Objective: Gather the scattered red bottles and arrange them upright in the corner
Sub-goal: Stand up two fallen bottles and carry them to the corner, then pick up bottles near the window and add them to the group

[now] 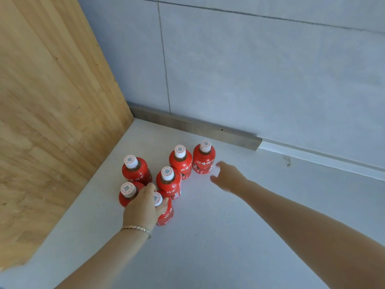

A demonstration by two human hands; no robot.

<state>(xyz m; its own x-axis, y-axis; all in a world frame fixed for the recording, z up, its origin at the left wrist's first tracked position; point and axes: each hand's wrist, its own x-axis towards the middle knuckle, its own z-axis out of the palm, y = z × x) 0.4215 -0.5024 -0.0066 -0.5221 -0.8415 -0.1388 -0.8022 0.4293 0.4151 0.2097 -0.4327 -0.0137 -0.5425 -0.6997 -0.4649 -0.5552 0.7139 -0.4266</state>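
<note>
Six red bottles stand upright on the white tabletop point(208, 236), cap up, their long axes vertical; none lies on its side. They sit loosely grouped, short of the corner where the wood panel point(52, 122) meets the grey wall point(250, 69).

Left: the left hand point(141, 207) comes down from above with its grip closed round the neck and cap of the near bottle point(165, 215), thumb on the right side of the neck, fingers over the left. The low-left bottle point(128, 193) stands just beside the fingers, possibly touching them; which, cannot be told. Beyond the knuckles stands the back-left bottle point(135, 170), and just up and to the right of the grip the middle bottle point(168, 180).

Centre: the mid-rear bottle point(180, 161) stands behind the middle one, farther from the left grip.

Right: the right hand point(227, 177) hangs with its grip spread and empty, fingers blurred, holding nothing. The far-right bottle point(203, 158) lies just left of and slightly beyond these fingertips, near but apart. It is the bottle nearest the right hand and well away from the left.

Judgement: the coming move turns on this gap. The right grip need only travel left to close on the far-right bottle's body, then carry it left toward the corner.
</note>
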